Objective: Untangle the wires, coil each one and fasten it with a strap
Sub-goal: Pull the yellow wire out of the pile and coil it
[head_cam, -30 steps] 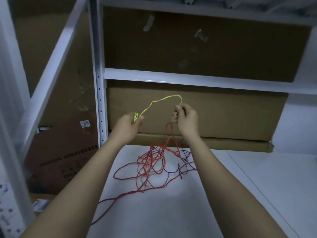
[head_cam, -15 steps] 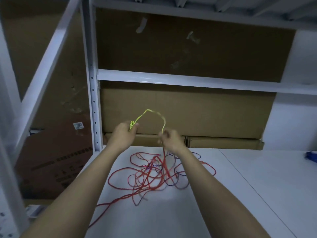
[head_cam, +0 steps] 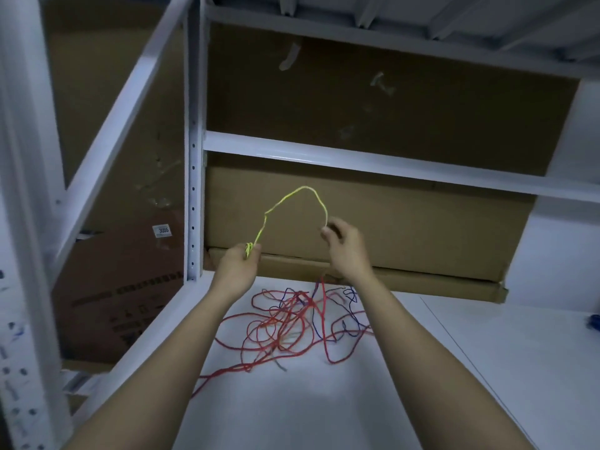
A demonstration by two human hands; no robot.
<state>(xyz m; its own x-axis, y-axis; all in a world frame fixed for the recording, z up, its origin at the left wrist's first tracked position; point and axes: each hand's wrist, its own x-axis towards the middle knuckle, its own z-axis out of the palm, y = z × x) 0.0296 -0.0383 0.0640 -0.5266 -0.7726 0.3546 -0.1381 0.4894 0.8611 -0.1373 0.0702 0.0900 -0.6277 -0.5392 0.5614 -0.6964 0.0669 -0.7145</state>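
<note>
On the white shelf surface (head_cam: 324,410) in front of you, most of the job still looks undone: the big tangle of red wires (head_cam: 279,326) sits in a loose heap with a thin blue wire (head_cam: 352,316) threaded through it, nothing there coiled and no strap in sight. The only one you've got going is the yellow wire (head_cam: 292,198), arched in the air above the pile. Your left hand (head_cam: 238,266) grips a small bunch of its loops, your right hand (head_cam: 345,243) pinches the other end up high, and a red strand seems to trail from under that hand, so it may snag. Behind you've got a cardboard box (head_cam: 389,228) against the shelf's back, the white upright post (head_cam: 193,190), and something blue (head_cam: 594,321) at the far right edge.
</note>
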